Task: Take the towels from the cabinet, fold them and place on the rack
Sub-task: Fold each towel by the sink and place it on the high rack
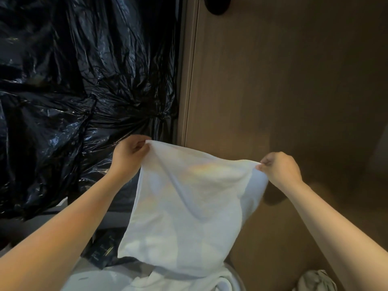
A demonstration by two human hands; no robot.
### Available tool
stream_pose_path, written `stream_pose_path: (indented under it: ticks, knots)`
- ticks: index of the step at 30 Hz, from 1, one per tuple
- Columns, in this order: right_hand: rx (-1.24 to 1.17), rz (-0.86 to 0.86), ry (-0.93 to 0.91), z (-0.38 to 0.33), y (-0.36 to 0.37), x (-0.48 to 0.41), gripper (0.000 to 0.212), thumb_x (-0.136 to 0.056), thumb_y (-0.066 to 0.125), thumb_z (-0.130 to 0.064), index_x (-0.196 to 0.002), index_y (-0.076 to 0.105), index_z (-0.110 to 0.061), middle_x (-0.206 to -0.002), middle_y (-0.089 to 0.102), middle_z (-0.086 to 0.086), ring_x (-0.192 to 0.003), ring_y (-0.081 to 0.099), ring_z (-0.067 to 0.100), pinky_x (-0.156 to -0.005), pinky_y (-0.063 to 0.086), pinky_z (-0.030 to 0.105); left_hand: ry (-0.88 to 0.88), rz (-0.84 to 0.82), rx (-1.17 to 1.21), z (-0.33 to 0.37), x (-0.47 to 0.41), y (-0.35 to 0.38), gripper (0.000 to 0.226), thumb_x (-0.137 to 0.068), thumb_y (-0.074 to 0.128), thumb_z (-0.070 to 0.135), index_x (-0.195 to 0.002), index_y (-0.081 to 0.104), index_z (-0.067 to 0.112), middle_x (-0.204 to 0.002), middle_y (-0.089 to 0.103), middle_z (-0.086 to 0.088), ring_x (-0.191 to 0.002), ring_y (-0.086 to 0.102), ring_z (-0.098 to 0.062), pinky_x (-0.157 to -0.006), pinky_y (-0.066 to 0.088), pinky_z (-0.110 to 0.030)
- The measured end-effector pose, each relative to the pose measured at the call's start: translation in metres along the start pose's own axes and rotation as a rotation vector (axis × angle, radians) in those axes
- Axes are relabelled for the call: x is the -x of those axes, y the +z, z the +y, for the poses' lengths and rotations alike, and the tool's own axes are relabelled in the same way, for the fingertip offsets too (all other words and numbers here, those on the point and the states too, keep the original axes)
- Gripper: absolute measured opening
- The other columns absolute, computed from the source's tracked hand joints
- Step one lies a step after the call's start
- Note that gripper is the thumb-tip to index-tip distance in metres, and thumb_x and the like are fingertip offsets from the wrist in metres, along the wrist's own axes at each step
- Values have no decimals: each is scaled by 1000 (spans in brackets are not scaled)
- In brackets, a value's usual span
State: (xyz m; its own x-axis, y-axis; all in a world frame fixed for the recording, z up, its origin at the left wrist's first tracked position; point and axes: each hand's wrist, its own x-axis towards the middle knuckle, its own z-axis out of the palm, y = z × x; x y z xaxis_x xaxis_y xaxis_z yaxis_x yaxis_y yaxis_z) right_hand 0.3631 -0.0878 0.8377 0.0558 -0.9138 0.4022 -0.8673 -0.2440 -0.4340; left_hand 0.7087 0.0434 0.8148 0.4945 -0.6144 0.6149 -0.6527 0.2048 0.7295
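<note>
A white towel (189,206) hangs in front of me, stretched between both hands by its top edge. My left hand (129,156) pinches the upper left corner. My right hand (280,170) pinches the upper right corner, slightly lower. The towel looks doubled, with a second layer showing behind its right side. Its lower edge hangs over more white cloth (178,280) lying at the bottom of the view. No rack is in sight.
Crinkled black plastic sheeting (79,85) covers the left side. A brown wooden panel (283,80) fills the right, with a dark round knob (218,5) at the top. A grey crumpled cloth (317,280) sits at the bottom right.
</note>
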Motion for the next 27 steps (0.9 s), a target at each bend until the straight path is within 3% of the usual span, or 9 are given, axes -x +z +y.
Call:
stream_pose_path:
  ticks: [3,5,10,12,14,18,22,25,27]
  knots:
    - [-7,-57,-37,1,12,10,24,-90,65,-22,-112,66,-14,-105,68,9,-92,61,26,-70,49,32,5,-34,51,9,10,7,21,-95,59,14,-112,69,18,-95,69,5,-83,62,3,-63,44,-5]
    - [-35,-52,-96,-4,19,20,34,-91,63,-22,-125,60,-14,-119,62,10,-98,62,27,-78,51,33,-5,-51,71,17,17,15,21,-94,60,14,-113,68,18,-95,70,4,-84,62,2,-67,47,-9]
    - [-291,-140,-372,-32,31,59,41,-93,63,-34,-132,56,-25,-128,54,-9,-107,55,6,-91,45,24,-36,-174,169,35,48,34,21,-88,67,13,-104,67,27,-81,71,8,-78,65,4,-67,47,-5]
    - [-417,-226,-416,-42,38,78,42,-94,60,-40,-135,53,-32,-127,53,-17,-98,60,-1,-89,49,22,-37,-230,212,37,65,41,21,-87,69,13,-98,65,29,-79,71,5,-76,67,-1,-69,50,-8]
    - [-522,-309,-407,-46,48,95,42,-95,59,-39,-136,51,-35,-121,59,-15,-75,68,6,-76,56,22,-49,-268,241,37,79,46,22,-86,70,11,-95,63,29,-79,71,5,-75,68,-5,-71,53,-13]
    - [-693,-389,-334,-42,70,114,35,-96,60,-30,-131,59,-26,-105,65,-10,-60,65,12,-58,51,17,-89,-292,269,33,98,48,20,-84,73,12,-90,63,28,-80,72,6,-75,70,-6,-67,54,-16]
    - [-662,-395,-353,-35,84,125,27,-96,58,-34,-121,65,-29,-109,62,-16,-88,61,4,-72,48,15,-117,-325,274,32,112,46,17,-83,74,13,-85,65,26,-77,73,5,-73,70,-6,-66,53,-15]
    - [-686,-416,-396,-34,86,127,28,-96,57,-34,-124,63,-30,-117,59,-17,-97,59,4,-76,46,15,-123,-337,267,33,119,44,14,-83,74,13,-87,65,23,-77,73,6,-73,70,-6,-67,54,-15]
    - [-739,-468,-388,-37,85,127,24,-97,58,-32,-120,64,-30,-112,64,-19,-93,62,3,-71,47,15,-128,-329,272,34,122,43,13,-83,74,14,-89,65,21,-79,73,5,-74,71,-7,-68,56,-18]
